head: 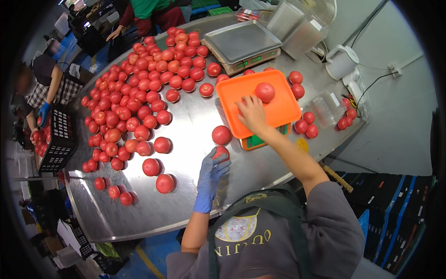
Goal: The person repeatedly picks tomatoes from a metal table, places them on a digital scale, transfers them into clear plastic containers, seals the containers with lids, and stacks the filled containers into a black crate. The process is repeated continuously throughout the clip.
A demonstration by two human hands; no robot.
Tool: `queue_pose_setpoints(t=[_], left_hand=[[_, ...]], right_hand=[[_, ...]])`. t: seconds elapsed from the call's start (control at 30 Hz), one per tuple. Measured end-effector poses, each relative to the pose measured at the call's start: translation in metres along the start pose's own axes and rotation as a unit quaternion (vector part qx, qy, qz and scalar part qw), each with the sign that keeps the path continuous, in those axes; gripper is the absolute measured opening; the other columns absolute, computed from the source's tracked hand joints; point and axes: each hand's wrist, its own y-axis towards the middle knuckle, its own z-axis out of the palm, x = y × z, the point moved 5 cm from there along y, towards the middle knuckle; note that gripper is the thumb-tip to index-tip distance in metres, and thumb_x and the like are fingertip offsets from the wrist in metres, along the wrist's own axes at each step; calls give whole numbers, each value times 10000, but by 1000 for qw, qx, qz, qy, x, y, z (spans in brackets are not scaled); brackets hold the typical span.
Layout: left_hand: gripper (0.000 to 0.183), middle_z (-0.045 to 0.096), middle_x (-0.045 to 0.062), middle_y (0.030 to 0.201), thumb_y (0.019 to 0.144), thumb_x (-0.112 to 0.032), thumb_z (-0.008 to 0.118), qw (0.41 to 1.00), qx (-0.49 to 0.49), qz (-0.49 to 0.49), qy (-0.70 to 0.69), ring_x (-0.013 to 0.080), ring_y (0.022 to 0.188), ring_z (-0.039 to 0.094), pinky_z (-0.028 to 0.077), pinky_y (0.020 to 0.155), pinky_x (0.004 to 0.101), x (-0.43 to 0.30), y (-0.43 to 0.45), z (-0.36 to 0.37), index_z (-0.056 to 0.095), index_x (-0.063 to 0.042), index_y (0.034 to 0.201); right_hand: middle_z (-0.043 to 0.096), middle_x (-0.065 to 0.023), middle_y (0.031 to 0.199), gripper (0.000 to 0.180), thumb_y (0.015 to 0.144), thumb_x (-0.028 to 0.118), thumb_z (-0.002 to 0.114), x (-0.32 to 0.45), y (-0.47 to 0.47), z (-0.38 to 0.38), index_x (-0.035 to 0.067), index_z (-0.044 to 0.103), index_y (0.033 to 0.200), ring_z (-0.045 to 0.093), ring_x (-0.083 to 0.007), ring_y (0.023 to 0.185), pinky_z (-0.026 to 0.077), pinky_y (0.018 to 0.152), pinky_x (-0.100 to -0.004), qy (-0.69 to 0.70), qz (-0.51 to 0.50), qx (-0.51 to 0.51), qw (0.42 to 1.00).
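My left hand [211, 178] wears a blue glove and has its fingers around a red tomato [221, 153] over the steel table. Just beyond it, another tomato [221, 135] rests on the metal. Bare, my right hand [253, 115] reaches onto an orange plastic tray [278, 113], its fingers curled over a tomato [241, 106] that they partly hide. Beside those fingers a larger tomato [265, 92] lies on the tray. Under the tray's near edge shows an orange scale [252, 142] with a green panel.
Many loose tomatoes [139, 83] spread across the table's left side. Behind the tray stands a steel-topped scale [242, 42]. Clear plastic containers [292, 28] and a white electric kettle [342, 62] are at right. Across the table, a gloved co-worker's hand [44, 113] is at a black crate [59, 139].
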Motion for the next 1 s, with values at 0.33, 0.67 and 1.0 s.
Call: queue_pose_setpoints(t=[0.33, 0.67, 1.0], left_hand=[[435, 646, 115, 1144, 999, -326, 549, 975, -184, 3, 122, 165, 976, 644, 508, 847, 292, 42, -65, -13, 523, -56, 1339], [393, 660, 79, 1141, 992, -296, 553, 973, -154, -44, 166, 139, 989, 641, 489, 856, 282, 86, -33, 42, 545, -76, 1318], [343, 653, 63, 1145, 1009, -232, 517, 966, -178, -76, 172, 146, 1024, 608, 470, 947, 321, 95, -42, 68, 564, -58, 1302]], right_hand=[[645, -207, 1146, 472, 879, 325, 648, -319, -145, -79, 15, 586, 1230, 619, -391, 1041, 496, 872, -461, -210, 355, 13, 911], [625, 16, 756, 270, 935, 267, 621, -423, -226, -42, 25, 708, 1014, 537, -92, 664, 440, 609, -265, 336, 405, 116, 843], [581, -84, 684, 170, 936, 161, 572, -429, -199, -58, 28, 608, 837, 560, -243, 627, 416, 579, -351, 211, 209, 138, 945]])
